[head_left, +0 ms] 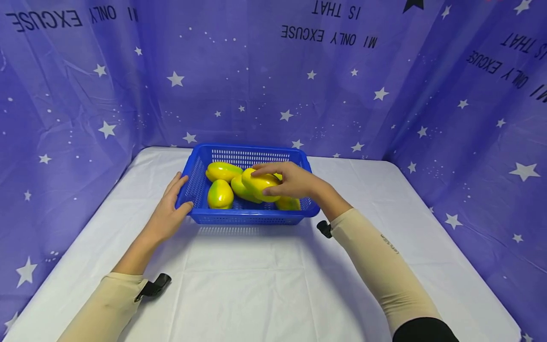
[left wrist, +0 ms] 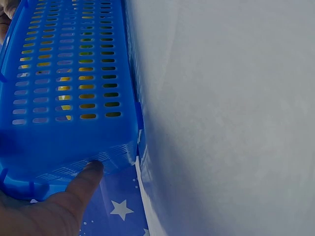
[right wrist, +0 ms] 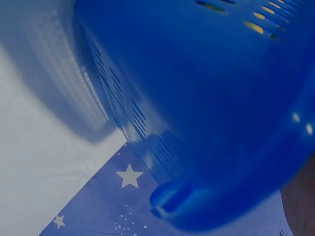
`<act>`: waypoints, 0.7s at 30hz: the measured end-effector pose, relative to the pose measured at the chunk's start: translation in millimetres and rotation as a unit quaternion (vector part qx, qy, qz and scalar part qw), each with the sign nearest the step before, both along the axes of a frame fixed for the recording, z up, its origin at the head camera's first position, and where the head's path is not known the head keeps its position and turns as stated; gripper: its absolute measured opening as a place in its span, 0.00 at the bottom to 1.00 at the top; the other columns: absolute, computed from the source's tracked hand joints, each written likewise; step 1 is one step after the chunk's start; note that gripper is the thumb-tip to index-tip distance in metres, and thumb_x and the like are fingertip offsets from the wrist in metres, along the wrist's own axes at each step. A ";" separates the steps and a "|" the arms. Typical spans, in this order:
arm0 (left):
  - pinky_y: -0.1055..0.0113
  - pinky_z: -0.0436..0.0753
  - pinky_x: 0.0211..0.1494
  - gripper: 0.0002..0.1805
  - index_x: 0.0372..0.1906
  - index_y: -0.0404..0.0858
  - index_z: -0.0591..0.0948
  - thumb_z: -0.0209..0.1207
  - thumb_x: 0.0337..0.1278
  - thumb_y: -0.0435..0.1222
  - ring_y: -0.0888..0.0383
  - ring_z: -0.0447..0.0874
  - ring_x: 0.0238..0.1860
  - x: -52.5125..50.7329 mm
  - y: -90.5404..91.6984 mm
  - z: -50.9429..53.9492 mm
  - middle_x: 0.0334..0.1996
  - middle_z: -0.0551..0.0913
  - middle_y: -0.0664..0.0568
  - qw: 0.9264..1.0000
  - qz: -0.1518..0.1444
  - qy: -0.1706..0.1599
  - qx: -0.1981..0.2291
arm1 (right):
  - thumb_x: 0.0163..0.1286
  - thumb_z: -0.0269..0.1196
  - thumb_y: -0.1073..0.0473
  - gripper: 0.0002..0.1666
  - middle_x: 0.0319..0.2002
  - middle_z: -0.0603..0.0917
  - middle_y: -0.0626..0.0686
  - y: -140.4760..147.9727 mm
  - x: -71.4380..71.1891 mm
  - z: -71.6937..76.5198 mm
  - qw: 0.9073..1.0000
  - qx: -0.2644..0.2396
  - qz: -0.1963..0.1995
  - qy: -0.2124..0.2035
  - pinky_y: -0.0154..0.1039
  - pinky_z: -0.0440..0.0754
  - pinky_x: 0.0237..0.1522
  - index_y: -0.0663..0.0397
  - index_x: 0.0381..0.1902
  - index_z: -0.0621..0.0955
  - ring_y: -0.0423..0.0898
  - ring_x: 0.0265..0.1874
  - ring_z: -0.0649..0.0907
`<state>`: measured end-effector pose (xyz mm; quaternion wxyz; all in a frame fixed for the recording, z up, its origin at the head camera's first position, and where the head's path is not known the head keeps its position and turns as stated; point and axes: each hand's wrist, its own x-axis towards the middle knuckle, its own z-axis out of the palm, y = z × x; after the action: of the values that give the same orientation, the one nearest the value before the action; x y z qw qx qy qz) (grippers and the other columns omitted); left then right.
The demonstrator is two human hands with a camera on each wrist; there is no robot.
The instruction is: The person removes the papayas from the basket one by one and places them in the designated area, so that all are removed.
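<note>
My left hand is at the left end of a blue plastic basket, its thumb over the front corner of the rim. In the left wrist view, one finger of it lies against the basket's slotted end wall under the rim. Over the basket's right half, my right hand holds a yellow-green mango between thumb and fingers. Several more glossy mangoes lie in the basket, among them one at the front left and one at the back. Wrist and hand partly hide those on the right.
A white cloth covers the table under the basket. Purple curtains with white stars and black lettering hang at the back and both sides. In the right wrist view, the basket's underside fills most of the frame.
</note>
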<state>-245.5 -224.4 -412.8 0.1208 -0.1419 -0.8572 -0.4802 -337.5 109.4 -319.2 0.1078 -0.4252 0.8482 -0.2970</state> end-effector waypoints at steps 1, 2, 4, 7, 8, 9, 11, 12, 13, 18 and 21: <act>0.39 0.45 0.71 0.38 0.76 0.31 0.50 0.49 0.64 0.31 0.39 0.38 0.75 -0.1 0.0 -0.1 0.77 0.39 0.42 1.000 0.000 0.001 0.000 | 0.65 0.67 0.51 0.27 0.69 0.67 0.37 1.4 -0.4 0.9 1.000 -0.003 0.000 0.000 0.43 0.68 0.64 0.35 0.62 0.78 0.38 0.70 0.62; 0.39 0.45 0.71 0.38 0.76 0.31 0.50 0.49 0.64 0.31 0.39 0.39 0.75 -0.2 0.1 -0.3 0.77 0.39 0.42 1.000 0.000 0.001 -0.001 | 0.65 0.67 0.51 0.27 0.69 0.68 0.37 2.7 -0.7 2.0 1.000 -0.006 0.001 0.002 0.44 0.68 0.64 0.35 0.62 0.78 0.38 0.70 0.62; 0.38 0.45 0.71 0.37 0.76 0.31 0.51 0.49 0.63 0.31 0.38 0.39 0.75 -0.5 0.3 -0.7 0.77 0.39 0.41 1.000 -0.001 0.003 -0.001 | 0.65 0.67 0.50 0.27 0.69 0.68 0.38 5.8 -1.4 2.9 1.000 -0.013 0.003 0.010 0.44 0.68 0.64 0.36 0.63 0.78 0.38 0.70 0.62; 0.38 0.45 0.71 0.38 0.76 0.30 0.51 0.49 0.63 0.31 0.38 0.39 0.75 -0.3 0.5 -0.5 0.77 0.39 0.41 1.000 -0.001 0.002 0.000 | 0.66 0.66 0.53 0.27 0.70 0.68 0.42 8.8 1.7 7.0 1.000 -0.025 0.000 0.011 0.46 0.68 0.64 0.40 0.63 0.78 0.40 0.70 0.63; 0.38 0.45 0.71 0.38 0.76 0.30 0.51 0.49 0.63 0.31 0.38 0.39 0.75 -0.3 0.3 -0.6 0.77 0.39 0.41 1.000 -0.001 0.002 0.000 | 0.66 0.66 0.53 0.27 0.70 0.68 0.42 10.2 1.7 7.5 1.000 -0.028 -0.001 0.013 0.46 0.68 0.64 0.41 0.63 0.78 0.40 0.70 0.63; 0.38 0.45 0.71 0.38 0.76 0.30 0.50 0.49 0.63 0.31 0.38 0.39 0.75 -0.2 0.2 -0.5 0.77 0.39 0.41 1.000 -0.001 0.001 0.000 | 0.66 0.66 0.53 0.27 0.70 0.68 0.42 11.3 1.9 7.8 0.999 -0.030 -0.002 0.016 0.45 0.68 0.65 0.41 0.63 0.78 0.40 0.70 0.63; 0.38 0.45 0.71 0.38 0.76 0.31 0.50 0.49 0.63 0.31 0.38 0.39 0.75 0.2 -0.1 -0.3 0.77 0.39 0.41 1.000 -0.001 0.000 0.000 | 0.66 0.66 0.52 0.27 0.69 0.68 0.41 13.1 2.3 9.3 0.999 -0.032 -0.006 0.019 0.46 0.68 0.65 0.41 0.63 0.78 0.39 0.70 0.63; 0.38 0.45 0.71 0.38 0.76 0.31 0.50 0.49 0.63 0.31 0.38 0.39 0.75 0.2 -0.3 -0.3 0.77 0.39 0.41 1.000 -0.001 0.001 -0.001 | 0.66 0.66 0.52 0.27 0.69 0.68 0.41 14.2 2.3 10.0 0.999 -0.030 -0.010 0.023 0.46 0.67 0.65 0.41 0.63 0.78 0.39 0.70 0.63; 0.38 0.45 0.71 0.38 0.76 0.31 0.50 0.49 0.63 0.31 0.38 0.39 0.75 0.3 -0.4 -0.2 0.77 0.39 0.41 1.000 -0.001 0.000 -0.001 | 0.66 0.66 0.50 0.27 0.69 0.69 0.40 15.7 1.7 10.2 0.999 -0.030 -0.011 0.030 0.45 0.68 0.65 0.39 0.63 0.78 0.38 0.69 0.63; 0.38 0.45 0.71 0.38 0.76 0.31 0.50 0.49 0.63 0.31 0.38 0.38 0.75 0.8 -0.3 1.1 0.77 0.39 0.41 1.000 -0.002 -0.004 -0.002 | 0.65 0.66 0.48 0.27 0.69 0.68 0.37 24.8 -3.1 11.1 0.998 -0.037 -0.035 0.041 0.47 0.69 0.64 0.34 0.63 0.77 0.39 0.69 0.64; 0.38 0.45 0.71 0.38 0.76 0.31 0.50 0.49 0.63 0.31 0.38 0.38 0.75 0.9 -0.3 2.1 0.77 0.39 0.41 1.000 -0.003 -0.003 -0.002 | 0.66 0.66 0.50 0.27 0.70 0.68 0.40 29.9 -3.4 14.5 0.997 -0.047 -0.048 0.039 0.48 0.70 0.63 0.35 0.63 0.77 0.41 0.69 0.64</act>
<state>-244.6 -224.7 -410.7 0.1163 -0.1428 -0.8583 -0.4790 -340.9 139.3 -304.6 0.0407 -0.3998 0.8563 -0.3243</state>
